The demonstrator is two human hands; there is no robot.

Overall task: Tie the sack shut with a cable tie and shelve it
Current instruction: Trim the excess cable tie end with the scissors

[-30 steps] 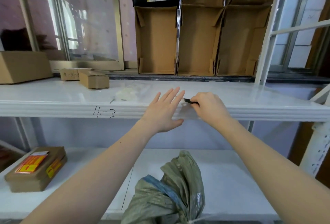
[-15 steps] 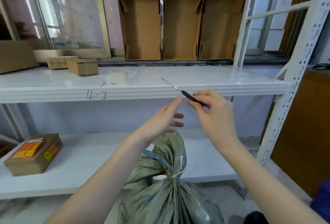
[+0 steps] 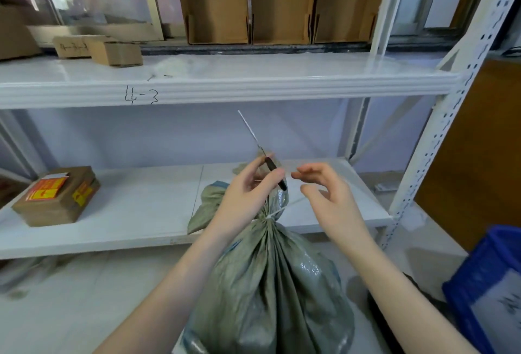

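Observation:
A grey-green woven sack (image 3: 270,283) stands on the floor in front of the lower shelf (image 3: 141,207). A white cable tie (image 3: 275,212) cinches its gathered neck, and the tie's tail slants up to the right. My left hand (image 3: 248,193) is just above the neck. It pinches a thin tool (image 3: 275,171) by its black handle, with the pale thin shaft pointing up and left. My right hand (image 3: 327,198) hovers to the right of the neck with loosely curled fingers and holds nothing. The tie's tail ends close to its thumb.
The upper shelf (image 3: 253,85), marked 4-3, carries small cardboard boxes (image 3: 112,51), with open cartons (image 3: 282,1) behind it. A brown box with red and yellow labels (image 3: 56,198) sits at the left of the lower shelf. A white perforated upright (image 3: 439,133) and a blue crate (image 3: 490,277) stand at the right.
My right hand picked the black-handled tool off the upper shelf and brought it down. The tool is now in my left hand, and my right hand has let go. My view dropped to the sack.

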